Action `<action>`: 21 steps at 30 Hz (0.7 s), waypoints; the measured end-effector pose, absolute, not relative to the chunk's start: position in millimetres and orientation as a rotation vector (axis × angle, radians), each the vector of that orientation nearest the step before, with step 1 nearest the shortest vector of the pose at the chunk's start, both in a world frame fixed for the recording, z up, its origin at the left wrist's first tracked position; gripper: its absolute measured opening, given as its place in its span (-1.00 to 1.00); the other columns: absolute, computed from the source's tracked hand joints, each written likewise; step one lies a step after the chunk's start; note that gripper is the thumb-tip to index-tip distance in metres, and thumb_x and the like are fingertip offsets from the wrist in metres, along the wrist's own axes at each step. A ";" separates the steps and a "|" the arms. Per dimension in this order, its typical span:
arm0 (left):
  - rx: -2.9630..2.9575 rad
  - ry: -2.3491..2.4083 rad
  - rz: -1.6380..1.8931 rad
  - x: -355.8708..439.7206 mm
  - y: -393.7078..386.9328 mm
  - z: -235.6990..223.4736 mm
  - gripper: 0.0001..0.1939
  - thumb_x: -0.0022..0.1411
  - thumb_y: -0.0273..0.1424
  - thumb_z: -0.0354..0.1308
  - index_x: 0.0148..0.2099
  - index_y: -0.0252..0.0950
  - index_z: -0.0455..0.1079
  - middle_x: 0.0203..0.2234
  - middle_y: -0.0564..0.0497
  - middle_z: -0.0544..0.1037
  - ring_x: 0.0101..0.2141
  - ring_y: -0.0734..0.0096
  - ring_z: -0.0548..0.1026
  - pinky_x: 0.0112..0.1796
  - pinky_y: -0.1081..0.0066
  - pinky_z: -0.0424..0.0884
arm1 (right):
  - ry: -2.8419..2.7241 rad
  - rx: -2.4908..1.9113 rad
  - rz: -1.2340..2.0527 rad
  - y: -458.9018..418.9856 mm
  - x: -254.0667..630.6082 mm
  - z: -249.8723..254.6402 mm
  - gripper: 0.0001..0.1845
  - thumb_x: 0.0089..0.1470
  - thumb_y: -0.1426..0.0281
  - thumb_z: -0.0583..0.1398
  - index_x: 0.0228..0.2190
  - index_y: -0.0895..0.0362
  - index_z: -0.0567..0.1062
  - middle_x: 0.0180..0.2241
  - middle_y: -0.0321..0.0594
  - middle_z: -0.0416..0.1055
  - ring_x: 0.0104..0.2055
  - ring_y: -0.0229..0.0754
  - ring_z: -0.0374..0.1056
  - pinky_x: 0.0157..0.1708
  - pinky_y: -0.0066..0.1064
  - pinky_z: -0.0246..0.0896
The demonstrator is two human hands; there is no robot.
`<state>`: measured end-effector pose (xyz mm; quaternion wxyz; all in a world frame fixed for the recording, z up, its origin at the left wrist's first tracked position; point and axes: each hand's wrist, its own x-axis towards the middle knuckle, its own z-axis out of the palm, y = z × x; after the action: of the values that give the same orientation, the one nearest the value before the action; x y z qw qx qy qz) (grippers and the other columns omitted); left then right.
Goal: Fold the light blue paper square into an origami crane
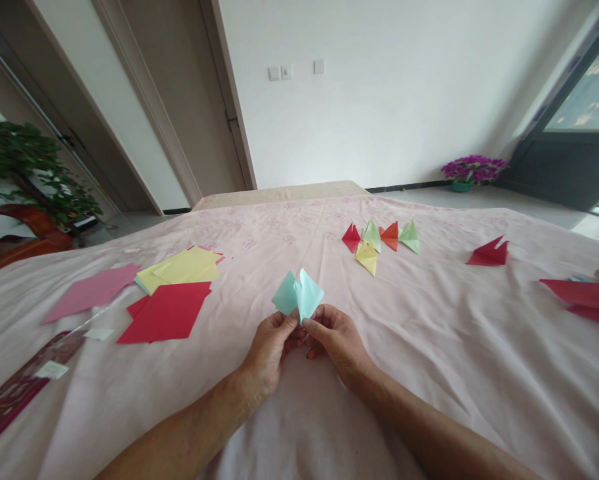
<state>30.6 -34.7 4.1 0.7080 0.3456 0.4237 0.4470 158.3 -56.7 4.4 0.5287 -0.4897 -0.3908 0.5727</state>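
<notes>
Between both hands is a light turquoise folded paper piece (309,295), its two pointed flaps spread upward and apart. My left hand (274,340) pinches its lower left side between thumb and fingers. At the lower right, my right hand (339,337) grips the same piece, thumb pressed on the fold near the base. The undersides of the fingers and the bottom of the fold are partly hidden. Beyond the hands, to the right, sits a group of folded paper pieces in red, green, orange and yellow, among them a yellow one (366,258).
Red paper sheets (167,313), yellow sheets (187,267) and a pink sheet (92,291) lie at left, near a dark red patterned package (19,383). A red folded piece (489,253) and more red paper (584,298) lie at right on the wrinkled pink tablecloth (419,347).
</notes>
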 end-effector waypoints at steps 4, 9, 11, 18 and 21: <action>0.805 0.905 1.008 31.6 -36.7 4.5 -0.63 -0.03 -0.15 0.35 -0.42 -0.36 0.36 -0.59 0.06 0.45 -0.55 0.50 0.38 -0.50 0.48 0.30 | -0.962 -1.171 1.366 -58.6 157.1 4.7 -0.68 -0.13 0.22 0.33 -0.43 0.14 0.37 -0.56 -0.35 0.38 -0.55 -0.28 0.32 -0.63 -0.47 0.28; 0.783 0.919 0.998 31.1 -35.2 3.1 -0.61 -0.05 -0.15 0.37 -0.43 -0.36 0.35 -0.61 0.08 0.42 -0.55 0.51 0.38 -0.50 0.49 0.29 | -0.891 -1.084 1.477 -58.6 158.2 9.4 -0.70 -0.14 0.23 0.33 -0.46 0.14 0.38 -0.57 -0.33 0.41 -0.56 -0.30 0.32 -0.59 -0.49 0.27; 0.787 0.917 0.989 30.8 -34.5 2.0 -0.62 -0.04 -0.15 0.37 -0.42 -0.36 0.35 -0.61 0.08 0.42 -0.55 0.51 0.38 -0.49 0.49 0.29 | -0.874 -1.071 1.482 -58.6 158.7 11.1 -0.70 -0.14 0.23 0.33 -0.48 0.15 0.38 -0.58 -0.33 0.40 -0.57 -0.31 0.30 -0.60 -0.50 0.25; 0.846 0.922 1.000 31.4 -35.8 1.6 -0.63 -0.02 -0.16 0.36 -0.42 -0.36 0.36 -0.58 0.04 0.46 -0.52 0.48 0.41 -0.45 0.46 0.31 | -0.849 -1.132 1.444 -57.6 158.6 9.5 -0.67 -0.17 0.19 0.33 -0.52 0.14 0.35 -0.63 -0.36 0.37 -0.62 -0.32 0.26 -0.67 -0.49 0.22; 0.862 0.902 0.997 31.6 -36.1 3.7 -0.65 -0.01 -0.18 0.36 -0.41 -0.36 0.37 -0.58 0.06 0.45 -0.52 0.50 0.40 -0.45 0.48 0.30 | -0.845 -1.139 1.434 -57.1 159.1 9.0 -0.66 -0.19 0.20 0.34 -0.52 0.14 0.35 -0.63 -0.35 0.38 -0.62 -0.31 0.26 -0.67 -0.50 0.20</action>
<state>31.6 -36.1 3.7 0.6978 0.3865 0.4046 0.4473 159.1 -57.1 9.0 0.5331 -0.4777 -0.3546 0.6016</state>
